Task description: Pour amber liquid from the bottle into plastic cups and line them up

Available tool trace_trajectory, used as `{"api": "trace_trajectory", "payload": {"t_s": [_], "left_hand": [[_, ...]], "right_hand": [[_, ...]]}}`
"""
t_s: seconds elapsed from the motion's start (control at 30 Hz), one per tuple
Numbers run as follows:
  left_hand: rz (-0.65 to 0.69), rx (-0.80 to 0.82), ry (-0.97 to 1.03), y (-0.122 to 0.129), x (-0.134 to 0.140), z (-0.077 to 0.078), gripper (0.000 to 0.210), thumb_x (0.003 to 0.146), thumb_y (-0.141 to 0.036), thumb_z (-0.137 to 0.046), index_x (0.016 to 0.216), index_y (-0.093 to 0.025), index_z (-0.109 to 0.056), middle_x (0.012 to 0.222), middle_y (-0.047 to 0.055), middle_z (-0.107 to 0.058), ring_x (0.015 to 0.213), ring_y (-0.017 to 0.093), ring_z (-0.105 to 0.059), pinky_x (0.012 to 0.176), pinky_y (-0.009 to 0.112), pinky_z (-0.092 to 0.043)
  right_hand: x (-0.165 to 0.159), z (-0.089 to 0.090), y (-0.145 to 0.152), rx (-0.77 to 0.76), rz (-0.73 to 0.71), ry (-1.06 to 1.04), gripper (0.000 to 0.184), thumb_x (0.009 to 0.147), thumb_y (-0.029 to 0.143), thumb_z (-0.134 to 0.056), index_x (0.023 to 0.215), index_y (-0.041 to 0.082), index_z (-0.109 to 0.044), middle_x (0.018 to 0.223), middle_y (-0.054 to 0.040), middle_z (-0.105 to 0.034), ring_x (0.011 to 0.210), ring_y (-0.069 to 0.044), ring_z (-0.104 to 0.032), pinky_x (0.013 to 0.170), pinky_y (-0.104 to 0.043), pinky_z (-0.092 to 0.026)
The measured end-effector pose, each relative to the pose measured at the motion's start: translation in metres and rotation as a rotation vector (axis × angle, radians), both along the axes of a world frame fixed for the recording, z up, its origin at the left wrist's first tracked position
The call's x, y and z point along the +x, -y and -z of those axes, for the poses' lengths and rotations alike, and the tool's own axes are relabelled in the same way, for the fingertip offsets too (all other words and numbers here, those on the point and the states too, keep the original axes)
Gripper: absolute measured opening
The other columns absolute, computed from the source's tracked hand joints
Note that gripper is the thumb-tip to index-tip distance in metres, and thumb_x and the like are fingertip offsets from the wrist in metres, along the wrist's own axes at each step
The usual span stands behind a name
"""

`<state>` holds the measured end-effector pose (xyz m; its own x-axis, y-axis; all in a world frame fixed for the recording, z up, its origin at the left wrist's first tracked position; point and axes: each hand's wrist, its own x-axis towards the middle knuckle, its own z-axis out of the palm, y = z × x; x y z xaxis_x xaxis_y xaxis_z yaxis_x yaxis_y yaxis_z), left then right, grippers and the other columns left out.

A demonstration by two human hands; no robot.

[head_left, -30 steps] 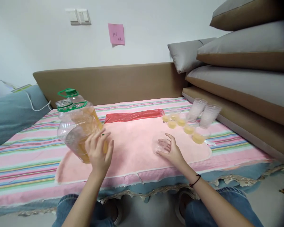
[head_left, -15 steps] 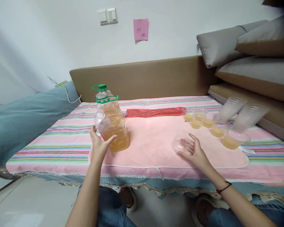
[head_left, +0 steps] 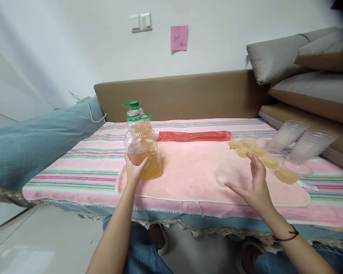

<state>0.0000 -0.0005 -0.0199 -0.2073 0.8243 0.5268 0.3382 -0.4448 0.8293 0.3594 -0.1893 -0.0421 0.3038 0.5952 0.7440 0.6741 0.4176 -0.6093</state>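
Note:
My left hand [head_left: 134, 169] is closed around the lower left side of a clear plastic bottle [head_left: 151, 163] partly filled with yellow liquid. Its thumb lies across the front, while most of the fingers are hidden. The bottle stands upright, its neck uncapped, with a green carrying ring. Directly behind it is a second bottle [head_left: 134, 104] with a green cap, mostly hidden. Over the pink mat, my right hand [head_left: 257, 186] is open, thumb and fingers spread wide. Just left of it stands a clear plastic cup [head_left: 224, 176], with no liquid visible in it.
Several cups of yellow liquid [head_left: 287, 177] stand on the right of the mat [head_left: 188, 171]. Beyond them lean two stacks of clear cups [head_left: 311, 146]. A red plastic bag [head_left: 194, 136] lies along the back. Grey cushions [head_left: 311, 87] are piled at the right.
My right hand has drawn back rightward from the clear cup and spread its fingers. The left hand stays at the bottle. The whole view has shifted slightly.

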Motion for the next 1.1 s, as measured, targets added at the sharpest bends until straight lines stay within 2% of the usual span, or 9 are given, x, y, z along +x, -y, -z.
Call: {"api": "trace_trajectory", "payload": {"t_s": [0.13, 0.27, 0.37, 0.5, 0.57, 0.67, 0.83, 0.97, 1.1], "left_hand": [[-0.038, 0.018, 0.031, -0.001, -0.002, 0.002, 0.082, 0.065, -0.043, -0.08, 0.135, -0.02, -0.043, 0.137, 0.016, -0.056, 0.129, 0.031, -0.054, 0.109, 0.044, -0.043], [-0.051, 0.041, 0.076, -0.005, -0.008, 0.008, 0.074, 0.069, -0.046, -0.076, 0.131, -0.018, -0.048, 0.131, 0.016, -0.061, 0.124, 0.029, -0.059, 0.106, 0.043, -0.045], [-0.061, 0.056, 0.121, -0.009, -0.014, 0.013, 0.072, 0.069, -0.05, -0.075, 0.129, -0.017, -0.05, 0.127, 0.016, -0.063, 0.12, 0.029, -0.061, 0.104, 0.042, -0.047], [-0.077, 0.071, 0.184, -0.011, -0.021, 0.019, 0.07, 0.07, -0.056, -0.072, 0.125, -0.016, -0.052, 0.122, 0.016, -0.065, 0.115, 0.028, -0.063, 0.1, 0.041, -0.049], [-0.085, 0.077, 0.208, -0.011, -0.022, 0.02, 0.07, 0.069, -0.058, -0.071, 0.122, -0.016, -0.053, 0.12, 0.015, -0.065, 0.114, 0.028, -0.063, 0.099, 0.04, -0.049], [-0.09, 0.086, 0.238, -0.009, -0.022, 0.02, 0.068, 0.069, -0.06, -0.069, 0.12, -0.017, -0.054, 0.117, 0.014, -0.066, 0.111, 0.028, -0.064, 0.098, 0.04, -0.049], [-0.086, 0.09, 0.279, -0.005, -0.019, 0.017, 0.062, 0.07, -0.057, -0.069, 0.116, -0.017, -0.056, 0.111, 0.012, -0.068, 0.106, 0.027, -0.065, 0.095, 0.039, -0.049], [-0.077, 0.089, 0.318, 0.0, -0.017, 0.012, 0.06, 0.073, -0.057, -0.066, 0.116, -0.016, -0.056, 0.11, 0.012, -0.068, 0.104, 0.026, -0.065, 0.093, 0.037, -0.05], [-0.051, 0.104, 0.337, 0.01, -0.011, 0.003, 0.06, 0.074, -0.059, -0.064, 0.115, -0.016, -0.058, 0.108, 0.011, -0.068, 0.102, 0.026, -0.066, 0.091, 0.037, -0.051]], "right_hand": [[-0.056, -0.022, -0.001, 0.05, -0.107, 0.102, 0.086, 0.085, 0.048, -0.076, 0.153, 0.023, -0.03, 0.152, -0.0125, -0.032, 0.144, -0.034, -0.023, 0.119, -0.058, -0.018], [-0.115, -0.009, -0.029, -0.131, -0.344, -0.006, 0.081, 0.09, 0.046, -0.07, 0.154, 0.025, -0.025, 0.155, -0.0107, -0.028, 0.144, -0.03, -0.023, 0.12, -0.052, -0.022], [-0.146, 0.013, -0.065, -0.331, -0.48, -0.104, 0.093, 0.082, 0.046, -0.078, 0.154, 0.023, -0.023, 0.157, -0.0129, -0.025, 0.145, -0.03, -0.023, 0.12, -0.052, -0.022], [-0.175, 0.033, -0.119, -0.536, -0.604, -0.198, 0.122, 0.062, 0.041, -0.092, 0.156, 0.017, -0.018, 0.159, -0.0192, -0.015, 0.147, -0.032, -0.016, 0.121, -0.05, -0.016], [-0.188, 0.036, -0.141, -0.544, -0.661, -0.233, 0.13, 0.054, 0.035, -0.096, 0.155, 0.015, -0.016, 0.158, -0.0217, -0.014, 0.147, -0.032, -0.014, 0.121, -0.05, -0.014], [-0.205, 0.036, -0.161, -0.43, -0.777, -0.315, 0.133, 0.048, 0.029, -0.097, 0.155, 0.017, -0.018, 0.156, -0.0195, -0.022, 0.146, -0.031, -0.02, 0.121, -0.047, -0.017], [-0.217, 0.031, -0.165, -0.335, -0.802, -0.403, 0.122, 0.048, 0.037, -0.098, 0.148, 0.018, -0.03, 0.151, -0.0176, -0.034, 0.141, -0.031, -0.031, 0.12, -0.045, -0.024], [-0.218, 0.03, -0.154, -0.308, -0.797, -0.508, 0.122, 0.045, 0.045, -0.099, 0.144, 0.019, -0.032, 0.151, -0.0195, -0.033, 0.141, -0.033, -0.031, 0.119, -0.047, -0.025], [-0.22, 0.028, -0.135, -0.318, -0.759, -0.669, 0.13, 0.043, 0.052, -0.098, 0.146, 0.022, -0.024, 0.153, -0.0204, -0.026, 0.142, -0.035, -0.028, 0.118, -0.051, -0.028]]}}
